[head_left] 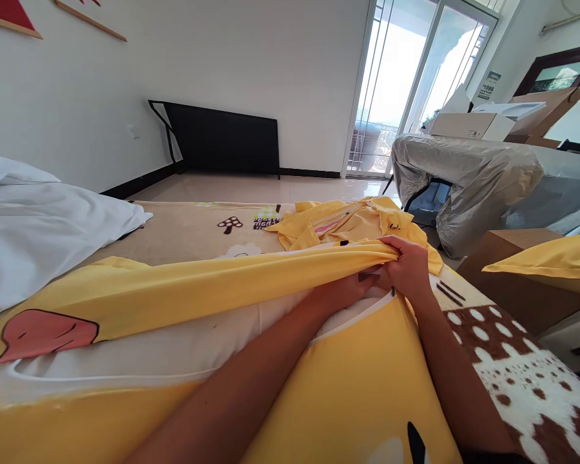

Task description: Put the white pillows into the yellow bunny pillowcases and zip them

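Note:
A yellow pillowcase (pixel 198 287) with a cartoon print lies in front of me, its long side opening spread apart. White edging runs along the opening, and a white pillow (pixel 174 338) shows inside. My right hand (pixel 410 264) is closed around the upper edge of the case at its far right corner, pulling that edge taut. Just left of it, my left hand (pixel 350 288) reaches into the opening near the same corner. Its fingers are mostly hidden by the fabric and my right hand.
A second yellow cover (pixel 352 222) lies crumpled beyond, on a patterned blanket (pixel 188 232). White bedding (pixel 53 225) is heaped at left. Two dark thin strips (pixel 449 293) lie at right, near a cardboard box (pixel 512 277) and a yellow cushion (pixel 555 264). Plastic-wrapped furniture (pixel 468 167) stands behind.

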Demonstrator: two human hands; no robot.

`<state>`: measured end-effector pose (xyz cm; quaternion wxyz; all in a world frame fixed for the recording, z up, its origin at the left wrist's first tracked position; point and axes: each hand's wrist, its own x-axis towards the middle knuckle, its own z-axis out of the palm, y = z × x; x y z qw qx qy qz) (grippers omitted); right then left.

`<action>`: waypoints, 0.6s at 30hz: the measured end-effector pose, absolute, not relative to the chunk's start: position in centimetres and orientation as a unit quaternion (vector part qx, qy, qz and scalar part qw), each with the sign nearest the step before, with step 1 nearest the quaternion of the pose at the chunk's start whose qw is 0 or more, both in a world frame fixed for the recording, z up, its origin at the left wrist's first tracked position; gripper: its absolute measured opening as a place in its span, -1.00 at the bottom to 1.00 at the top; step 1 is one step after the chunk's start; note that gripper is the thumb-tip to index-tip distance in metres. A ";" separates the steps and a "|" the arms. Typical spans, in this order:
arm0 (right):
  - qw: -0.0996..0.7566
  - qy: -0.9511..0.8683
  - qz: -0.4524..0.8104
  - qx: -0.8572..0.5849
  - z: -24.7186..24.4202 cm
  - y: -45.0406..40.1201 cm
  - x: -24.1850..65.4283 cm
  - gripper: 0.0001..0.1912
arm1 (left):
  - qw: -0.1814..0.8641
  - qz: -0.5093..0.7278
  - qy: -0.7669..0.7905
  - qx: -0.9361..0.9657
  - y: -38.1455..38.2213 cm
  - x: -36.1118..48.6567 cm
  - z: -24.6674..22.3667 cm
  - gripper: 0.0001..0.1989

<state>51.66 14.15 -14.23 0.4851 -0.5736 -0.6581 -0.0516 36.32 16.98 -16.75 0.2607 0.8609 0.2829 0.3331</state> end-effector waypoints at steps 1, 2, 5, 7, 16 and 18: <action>0.478 -0.658 -0.053 -0.579 -14.3 14.2 51.7 -0.56 | 0.266 0.320 0.263 0.871 16.9 36.2 -16.7 -0.74; 0.470 -0.660 -0.054 -0.584 -14.3 14.2 51.7 -0.55 | 0.265 0.310 0.247 0.879 16.8 36.2 -16.8 -0.74; 0.451 -0.666 -0.051 -0.591 -14.5 14.3 51.8 -0.54 | 0.234 0.336 0.273 0.870 16.6 36.3 -16.9 -0.71; 0.444 -0.672 -0.049 -0.591 -14.5 14.4 51.9 -0.54 | 0.228 0.383 0.323 0.835 16.6 36.5 -17.0 -0.69; 0.443 -0.694 0.017 -0.568 -13.9 14.1 52.1 -0.60 | 0.261 0.435 0.395 0.766 18.3 37.1 -18.0 -0.80; 0.444 -0.693 0.021 -0.567 -13.8 14.0 52.1 -0.60 | 0.232 0.429 0.393 0.780 18.4 37.1 -18.0 -0.77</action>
